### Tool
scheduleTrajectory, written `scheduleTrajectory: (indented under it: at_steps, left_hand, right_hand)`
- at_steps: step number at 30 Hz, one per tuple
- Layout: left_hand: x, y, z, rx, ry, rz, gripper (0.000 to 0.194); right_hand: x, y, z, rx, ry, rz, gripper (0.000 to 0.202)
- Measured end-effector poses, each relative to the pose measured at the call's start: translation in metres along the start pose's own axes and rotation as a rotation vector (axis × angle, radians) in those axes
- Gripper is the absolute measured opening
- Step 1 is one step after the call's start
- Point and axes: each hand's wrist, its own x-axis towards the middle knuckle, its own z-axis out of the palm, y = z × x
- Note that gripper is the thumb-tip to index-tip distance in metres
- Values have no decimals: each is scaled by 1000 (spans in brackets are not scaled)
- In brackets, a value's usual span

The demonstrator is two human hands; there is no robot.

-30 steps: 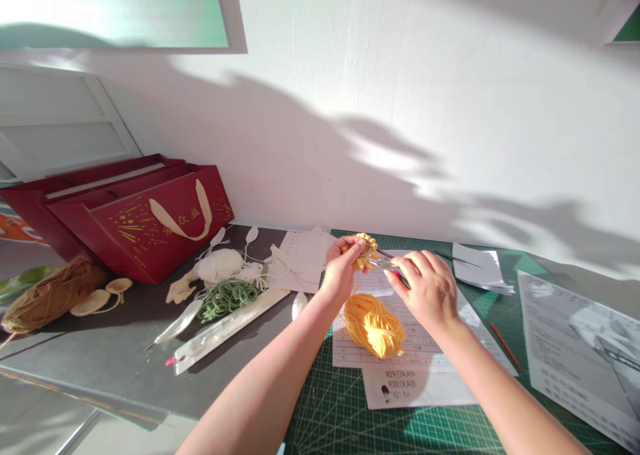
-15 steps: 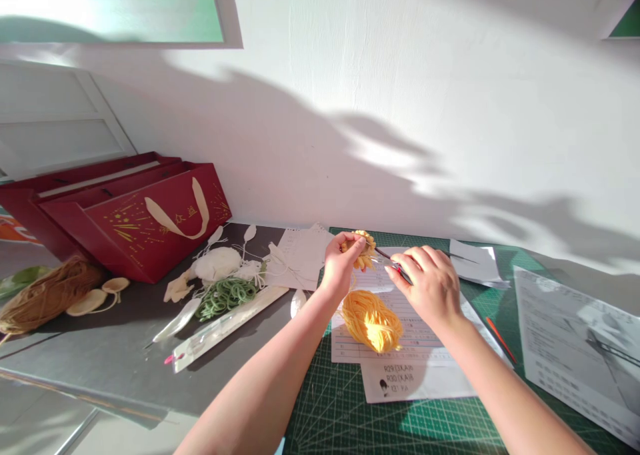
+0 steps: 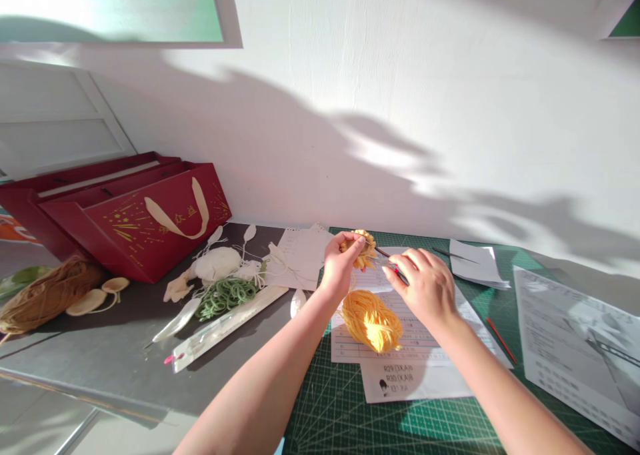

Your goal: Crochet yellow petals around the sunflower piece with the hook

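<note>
Between the thumb and fingers of my left hand (image 3: 343,258) is a small yellow crochet piece (image 3: 365,249) with a ruffled edge. My right hand (image 3: 424,283) is closed round a crochet hook (image 3: 385,254) with a dark shaft and a dark handle touched with red. The hook's tip reaches the yellow piece, but the stitch there is too small to make out. Just below the hands, a ball of yellow yarn (image 3: 373,321) rests on printed sheets (image 3: 425,375); a strand rises from it toward the piece.
A green cutting mat (image 3: 330,415) lies under the papers. An orange-red stick (image 3: 501,340) and another printed sheet (image 3: 575,348) are on the right. Green yarn (image 3: 227,297), white yarn (image 3: 217,264), brown yarn (image 3: 53,295) and a dark red gift bag (image 3: 150,221) occupy the left.
My right hand has shifted slightly left with the hook, closer to the crochet piece. My left hand and the yarn ball stay in place.
</note>
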Motion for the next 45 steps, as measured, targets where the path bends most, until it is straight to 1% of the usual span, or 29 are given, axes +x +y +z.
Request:
scheduleTrajectory:
  at_steps: [6, 13, 26, 33, 40, 45]
  left_hand:
    - [-1, 2, 2, -39, 27, -9, 17]
    - [-1, 4, 4, -84, 32, -16, 17]
    - [-2, 2, 4, -135, 63, 3, 17]
    - [-3, 2, 3, -161, 58, 10, 17]
    - [1, -2, -1, -186, 109, 33, 19]
    - [3, -4, -3, -190, 105, 40, 19]
  right_hand:
    - [-1, -5, 4, 0, 15, 33, 20]
    - [-3, -9, 5, -10, 53, 61, 23]
    - [0, -9, 1, -17, 16, 58, 21]
    - [-1, -13, 3, 18, -18, 79, 21]
    - [-3, -21, 6, 27, -42, 109, 21]
    - [-4, -23, 8, 9, -47, 117, 19]
